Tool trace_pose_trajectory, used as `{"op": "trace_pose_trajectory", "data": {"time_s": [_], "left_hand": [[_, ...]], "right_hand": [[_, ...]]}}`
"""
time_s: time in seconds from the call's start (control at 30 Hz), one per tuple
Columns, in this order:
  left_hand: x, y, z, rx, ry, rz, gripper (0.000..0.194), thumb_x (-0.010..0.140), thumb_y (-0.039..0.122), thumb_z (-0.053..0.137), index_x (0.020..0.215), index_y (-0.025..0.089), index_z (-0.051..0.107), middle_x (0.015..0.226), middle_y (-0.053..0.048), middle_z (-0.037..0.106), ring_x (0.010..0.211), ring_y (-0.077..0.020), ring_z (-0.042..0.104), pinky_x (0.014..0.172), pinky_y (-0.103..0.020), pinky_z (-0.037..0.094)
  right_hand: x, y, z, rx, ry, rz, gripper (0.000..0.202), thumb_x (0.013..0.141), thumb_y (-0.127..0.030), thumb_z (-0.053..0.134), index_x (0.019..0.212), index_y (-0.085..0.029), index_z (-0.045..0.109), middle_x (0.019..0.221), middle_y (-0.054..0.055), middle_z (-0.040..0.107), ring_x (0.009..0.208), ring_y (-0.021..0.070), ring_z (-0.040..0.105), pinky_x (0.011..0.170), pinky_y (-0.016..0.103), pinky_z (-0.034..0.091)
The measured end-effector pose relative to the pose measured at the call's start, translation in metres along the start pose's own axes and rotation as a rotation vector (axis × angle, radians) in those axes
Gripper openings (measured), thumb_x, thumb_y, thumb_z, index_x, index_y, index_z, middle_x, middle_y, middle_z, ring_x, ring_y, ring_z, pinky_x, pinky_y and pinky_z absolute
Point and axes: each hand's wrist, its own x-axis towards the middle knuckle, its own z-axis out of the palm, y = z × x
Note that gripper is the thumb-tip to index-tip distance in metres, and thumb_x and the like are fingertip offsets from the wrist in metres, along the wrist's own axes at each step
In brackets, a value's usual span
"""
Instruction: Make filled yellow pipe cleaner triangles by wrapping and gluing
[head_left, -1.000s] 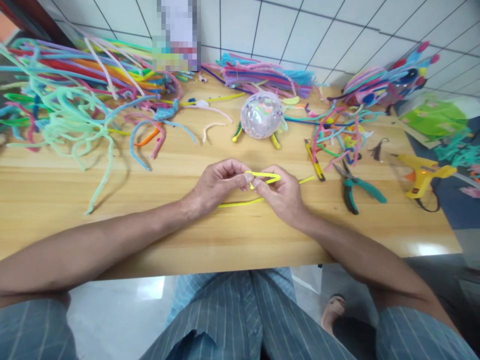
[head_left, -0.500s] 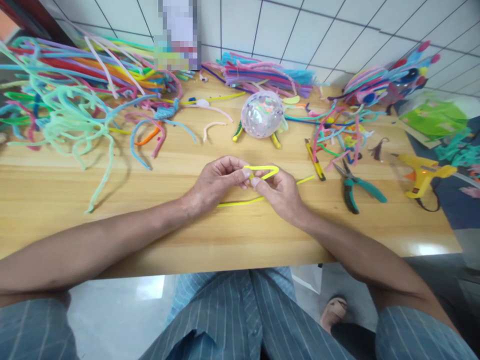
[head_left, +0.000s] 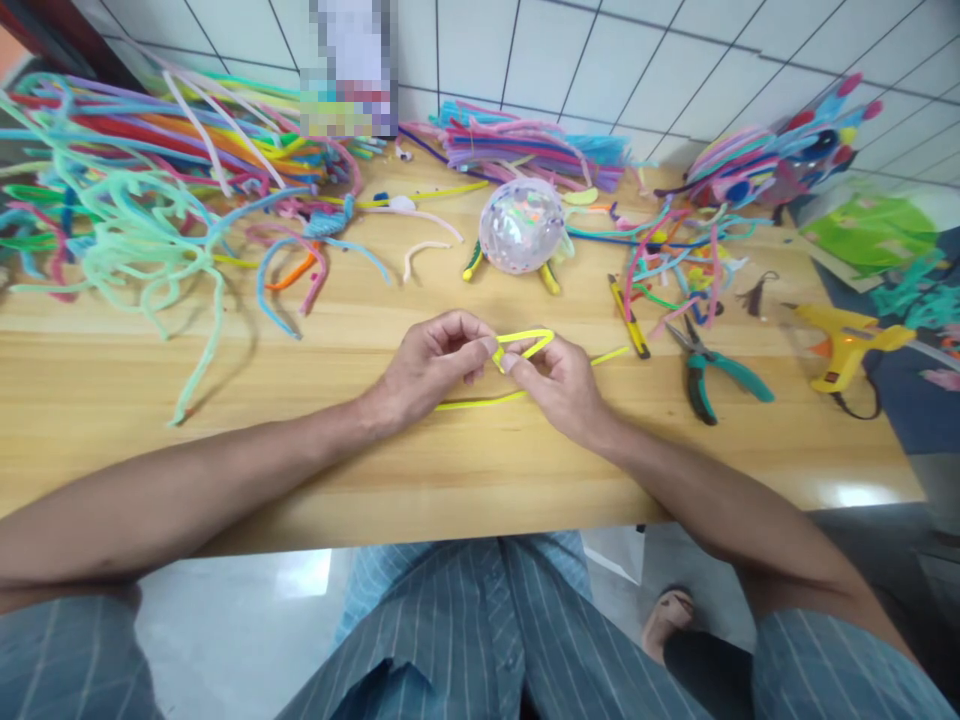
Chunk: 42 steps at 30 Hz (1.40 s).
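Observation:
Over the middle of the table, my left hand (head_left: pixel 444 362) and my right hand (head_left: pixel 556 385) meet with fingertips nearly touching. Both pinch one yellow pipe cleaner (head_left: pixel 531 338), which is bent into a narrow pointed loop between them. The left fingers grip its ends, and the right thumb and fingers hold it near the bend. Beneath the hands, another length of yellow pipe cleaner (head_left: pixel 480 404) lies on the wood, partly hidden by my right hand; a yellow piece also shows to the right of that hand.
Beyond my hands sits a clear confetti-filled ball (head_left: pixel 523 226). A yellow cutter (head_left: pixel 628 318), pliers (head_left: pixel 712 375) and a yellow glue gun (head_left: pixel 847 345) lie to the right. Pale green pipe cleaners (head_left: pixel 146 240) spread at left; bundles (head_left: pixel 525 150) line the tiled wall.
The hands stay in nearly the same place, still pinching the yellow pipe cleaner. Its end at the left fingertips has shifted slightly. The whole view has moved a little.

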Motion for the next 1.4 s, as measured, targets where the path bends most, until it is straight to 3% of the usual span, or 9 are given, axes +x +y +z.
{"op": "trace_pose_trajectory", "data": {"time_s": [0.2,0.5,0.7,0.97,1.13,1.23,1.4], "left_hand": [[0.0,0.0,-0.001,0.037,0.014,0.001,0.029,0.078,0.038,0.086,0.081,0.015,0.069,0.064,0.002,0.063,0.056,-0.0087,0.053,0.056,-0.022,0.043],[0.009,-0.001,-0.005,-0.11,-0.003,-0.061,0.045,0.084,0.061,0.081,0.089,0.018,0.068,0.072,0.0,0.066,0.059,-0.0121,0.06,0.054,-0.024,0.049],[0.006,0.0,-0.008,0.091,-0.081,0.008,0.033,0.087,0.047,0.083,0.089,0.017,0.07,0.067,0.004,0.059,0.056,-0.0081,0.049,0.054,-0.022,0.041],[0.007,-0.002,-0.008,0.07,-0.079,-0.024,0.043,0.086,0.057,0.081,0.083,0.017,0.07,0.064,0.001,0.062,0.054,-0.0098,0.052,0.054,-0.024,0.042],[0.003,-0.01,-0.01,0.167,-0.067,0.2,0.036,0.092,0.05,0.079,0.11,0.021,0.067,0.069,0.005,0.057,0.056,-0.0099,0.049,0.053,-0.023,0.04],[0.002,-0.014,-0.013,0.309,-0.066,0.309,0.03,0.094,0.046,0.078,0.109,0.021,0.069,0.065,0.005,0.053,0.053,-0.0095,0.045,0.051,-0.023,0.036],[0.004,-0.014,-0.014,0.361,0.005,0.312,0.03,0.092,0.048,0.077,0.097,0.019,0.074,0.075,-0.002,0.07,0.058,-0.0121,0.06,0.058,-0.025,0.049]], "right_hand": [[0.0,0.004,0.003,-0.064,0.003,-0.066,0.02,0.082,-0.04,0.073,0.086,-0.02,0.07,0.075,0.001,0.071,0.062,0.0123,0.055,0.06,0.028,0.045],[0.006,0.006,-0.003,0.029,0.02,0.016,0.019,0.079,-0.038,0.073,0.079,-0.019,0.068,0.064,-0.004,0.057,0.056,0.009,0.044,0.054,0.026,0.035],[0.005,0.008,-0.003,0.001,-0.007,0.0,0.019,0.081,-0.038,0.073,0.082,-0.02,0.068,0.065,-0.005,0.057,0.056,0.0092,0.044,0.054,0.027,0.035],[0.006,0.004,-0.007,0.028,-0.034,-0.012,0.022,0.086,-0.041,0.07,0.082,-0.02,0.066,0.066,-0.005,0.054,0.06,0.0102,0.044,0.058,0.028,0.034],[0.008,0.006,-0.007,0.086,-0.016,0.069,0.026,0.083,-0.044,0.072,0.078,-0.02,0.065,0.064,-0.004,0.054,0.06,0.0108,0.045,0.058,0.027,0.034],[0.01,0.005,-0.008,0.14,-0.027,0.098,0.028,0.081,-0.047,0.074,0.077,-0.02,0.065,0.064,-0.003,0.058,0.06,0.011,0.048,0.057,0.027,0.038],[0.012,0.002,-0.008,0.201,-0.042,0.131,0.035,0.076,-0.052,0.081,0.076,-0.02,0.066,0.064,-0.003,0.061,0.059,0.0112,0.051,0.058,0.026,0.044]]}}
